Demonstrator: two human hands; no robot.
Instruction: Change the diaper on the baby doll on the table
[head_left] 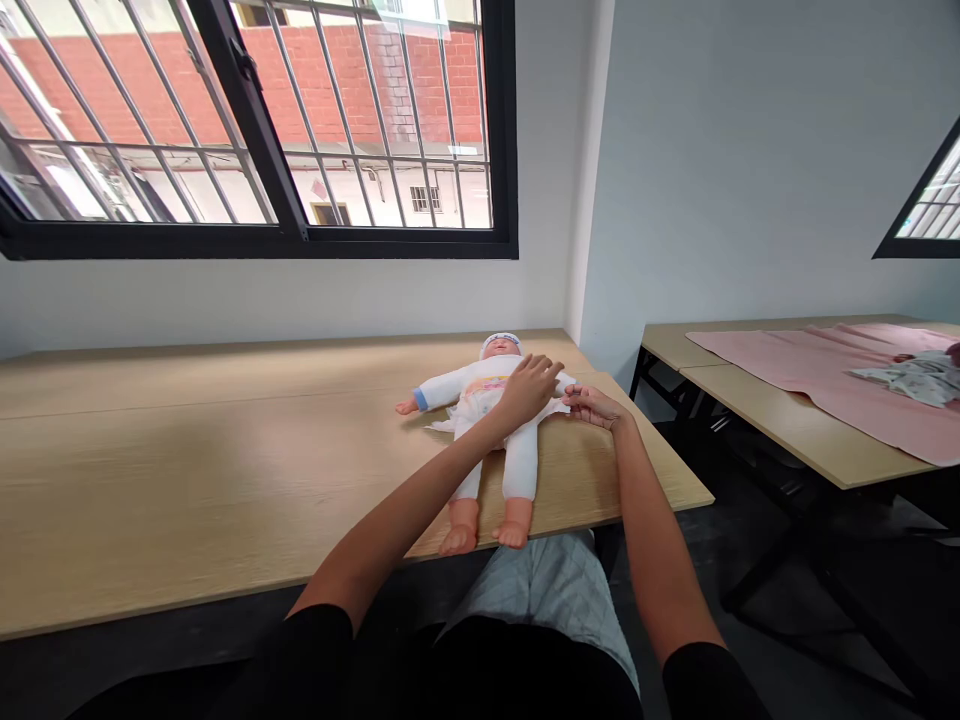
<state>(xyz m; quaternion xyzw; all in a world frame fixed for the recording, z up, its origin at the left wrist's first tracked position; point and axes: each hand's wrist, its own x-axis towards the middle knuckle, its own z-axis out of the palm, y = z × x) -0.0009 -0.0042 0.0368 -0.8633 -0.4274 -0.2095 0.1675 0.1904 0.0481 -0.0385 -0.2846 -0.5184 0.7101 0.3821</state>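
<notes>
Room: pale walls (735, 160), big dark-framed window (405, 242) with metal bars, red brick outside; part of a second window (919, 215) at far right. Wood-tone surface (187, 480), two tops meeting at a lengthwise seam, far edge along the wall. Widest open room is the long stretch left of the doll; on the right only a narrower strip before the slanting end edge. Near edge runs close to the person's lap, light trousers (532, 580) just below it. Dark gap, then another table (795, 425) at right, pink cloth (817, 370) draped over part of it, patterned fabric (911, 377) bunched on top.

Doll (469, 383) lies on its back on the surface, right of centre, head toward the wall, bare feet at the near edge, arms out sideways, white outfit, blue cuff. Left hand (531, 388) lies across its torso and hip, fingers stretched out; under the palm, can't tell. Right hand (596, 405) beside the doll's hip, fingers pinching the side flap of the white diaper (472, 408) around its hips. Chest carries a colourful print, partly covered; cap band (501, 337) has dark marks, too small to read.
</notes>
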